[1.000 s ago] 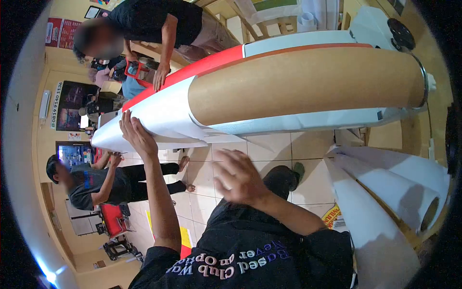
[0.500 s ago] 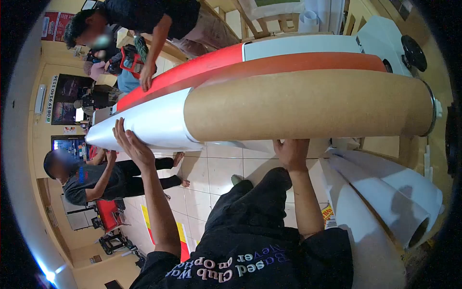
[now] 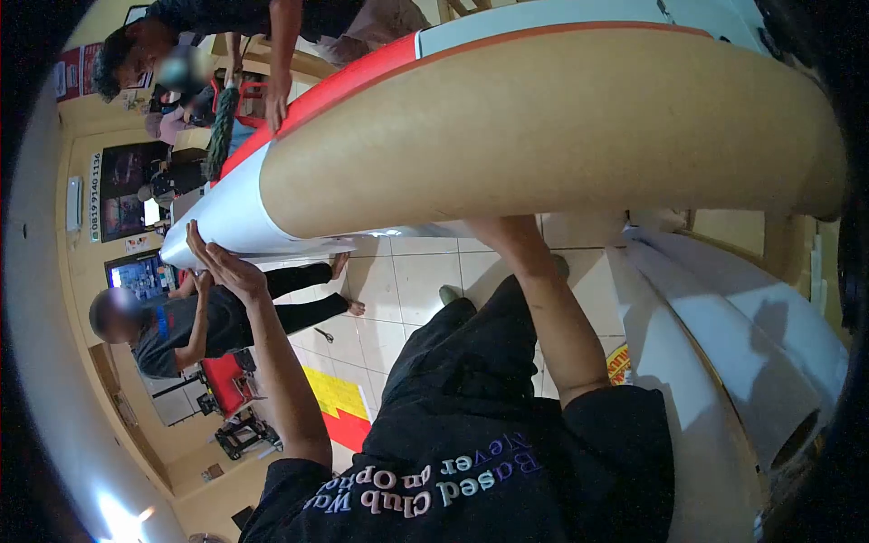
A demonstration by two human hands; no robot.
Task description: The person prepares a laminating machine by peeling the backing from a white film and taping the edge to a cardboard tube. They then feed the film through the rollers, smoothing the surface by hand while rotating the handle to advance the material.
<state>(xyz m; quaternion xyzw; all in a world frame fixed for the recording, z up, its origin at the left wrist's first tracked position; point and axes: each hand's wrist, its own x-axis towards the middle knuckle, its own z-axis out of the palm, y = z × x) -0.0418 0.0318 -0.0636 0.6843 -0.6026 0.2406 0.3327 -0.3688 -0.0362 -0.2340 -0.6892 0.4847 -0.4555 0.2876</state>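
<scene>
A large roll with a brown paper section (image 3: 543, 127) stretches across the upper view, and its white section (image 3: 217, 201) tapers off to the left. My left hand (image 3: 226, 264) rests against the lower side of the white section, fingers extended. My right hand (image 3: 498, 231) reaches under the brown section; its fingers are hidden behind the roll. Just beyond lies a red cover (image 3: 362, 77) on a long machine with a pale casing (image 3: 543, 25).
A co-worker (image 3: 195, 41) leans over the red cover with a hand on it. Another person (image 3: 172, 330) stands at the left, by the roll's far end. White rolls (image 3: 724, 317) lean at the right. A yellow and red sheet (image 3: 337, 398) and scissors (image 3: 324, 335) lie on the tiled floor.
The brown section appears larger and nearer, covering more of the machine. My right hand has gone further under it, and my left hand has shifted slightly left.
</scene>
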